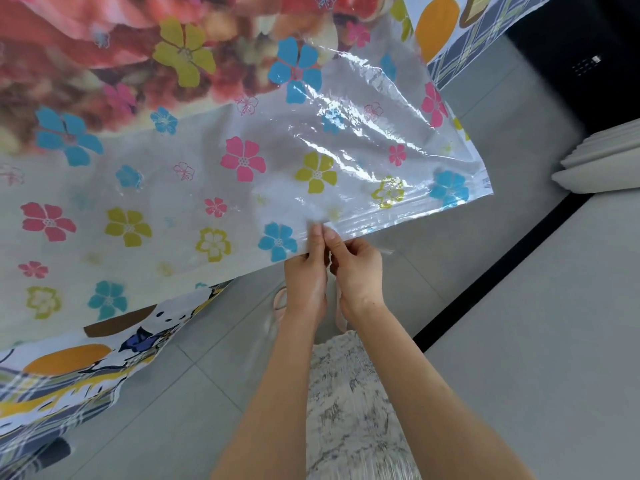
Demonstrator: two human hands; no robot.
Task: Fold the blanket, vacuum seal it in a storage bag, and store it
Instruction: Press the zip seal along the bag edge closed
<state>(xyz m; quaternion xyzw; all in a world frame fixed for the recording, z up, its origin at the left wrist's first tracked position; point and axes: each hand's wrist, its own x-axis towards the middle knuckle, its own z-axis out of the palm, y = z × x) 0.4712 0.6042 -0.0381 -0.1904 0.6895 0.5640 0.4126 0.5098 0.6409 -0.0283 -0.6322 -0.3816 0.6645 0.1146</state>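
A clear plastic storage bag [242, 174] printed with pink, blue and yellow flowers lies across a table and hangs over its near edge. A pink and red patterned blanket [145, 64] shows through the bag at the top left. My left hand [306, 268] and my right hand [356, 268] sit side by side at the bag's near edge. Both pinch the bag's mouth strip between thumb and fingers.
The table carries a cartoon-print plaid tablecloth [69, 372] that drapes over its edge. Grey floor tiles [519, 323] with a black strip lie below. A white ribbed object [602, 157] stands at the right. My patterned dress [349, 410] and a pink slipper [280, 303] are underneath my arms.
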